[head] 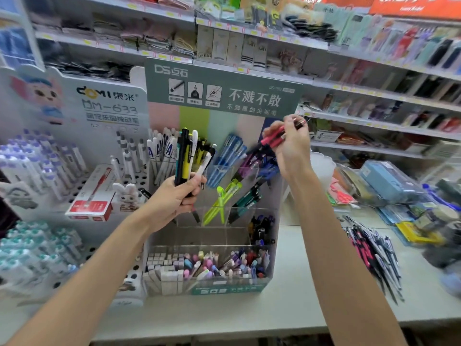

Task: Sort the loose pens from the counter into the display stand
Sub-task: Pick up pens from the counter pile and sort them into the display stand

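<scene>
A tiered clear display stand [274,196] with a green header card stands on the counter, its compartments holding blue, green, purple and dark pens. My left hand [174,198] grips a bunch of pens [187,156], black, yellow and white, upright in front of the stand's left side. My right hand [291,143] holds a pink and black pen [273,138] tilted over the stand's upper right compartment. A pile of loose pens [374,253] lies on the counter at the right.
A white peg rack of pens [50,171] with a red box [92,196] stands left of the stand. Packaged stationery [391,183] is stacked at the right. Store shelves fill the background. The pale counter [287,308] runs along the front.
</scene>
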Demonstrator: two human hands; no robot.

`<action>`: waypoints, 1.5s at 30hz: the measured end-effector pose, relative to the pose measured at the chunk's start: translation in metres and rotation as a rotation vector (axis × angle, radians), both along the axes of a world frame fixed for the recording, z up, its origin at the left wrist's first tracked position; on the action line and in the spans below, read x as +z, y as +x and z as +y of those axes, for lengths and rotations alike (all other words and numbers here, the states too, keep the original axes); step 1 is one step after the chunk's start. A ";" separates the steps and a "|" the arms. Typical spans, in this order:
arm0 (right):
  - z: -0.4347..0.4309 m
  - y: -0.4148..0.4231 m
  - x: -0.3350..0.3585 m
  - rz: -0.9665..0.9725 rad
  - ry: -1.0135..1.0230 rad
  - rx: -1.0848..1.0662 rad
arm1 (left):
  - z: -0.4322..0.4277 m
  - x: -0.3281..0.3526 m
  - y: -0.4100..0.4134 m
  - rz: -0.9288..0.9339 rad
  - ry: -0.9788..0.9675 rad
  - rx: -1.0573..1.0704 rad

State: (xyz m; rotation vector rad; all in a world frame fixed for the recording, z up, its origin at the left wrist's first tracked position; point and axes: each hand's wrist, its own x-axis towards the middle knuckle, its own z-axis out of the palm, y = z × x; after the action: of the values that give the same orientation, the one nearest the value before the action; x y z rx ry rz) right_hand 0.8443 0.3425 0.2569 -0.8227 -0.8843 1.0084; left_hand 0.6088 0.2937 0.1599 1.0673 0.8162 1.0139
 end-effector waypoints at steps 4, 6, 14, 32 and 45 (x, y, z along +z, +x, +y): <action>-0.007 0.031 -0.038 -0.238 -0.062 -0.259 | -0.002 -0.007 0.017 0.032 0.001 -0.071; -0.011 0.042 -0.061 -0.325 -0.110 -0.333 | -0.004 -0.008 0.030 0.024 -0.004 -0.095; -0.019 0.045 -0.115 -0.568 -0.242 -0.405 | -0.007 -0.015 0.066 0.042 -0.040 -0.152; -0.058 0.044 -0.086 -0.658 0.004 -0.175 | -0.015 -0.022 0.079 -0.098 -0.157 -0.291; -0.035 -0.011 -0.062 -0.720 -0.007 0.210 | -0.016 -0.007 0.058 -0.060 -0.085 -0.221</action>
State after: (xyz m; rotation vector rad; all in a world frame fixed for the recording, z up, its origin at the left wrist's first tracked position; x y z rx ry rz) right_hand 0.8331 0.3077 0.1949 -1.1415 -1.6057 0.8964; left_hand 0.6670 0.2774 0.1533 1.0249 0.6701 0.8140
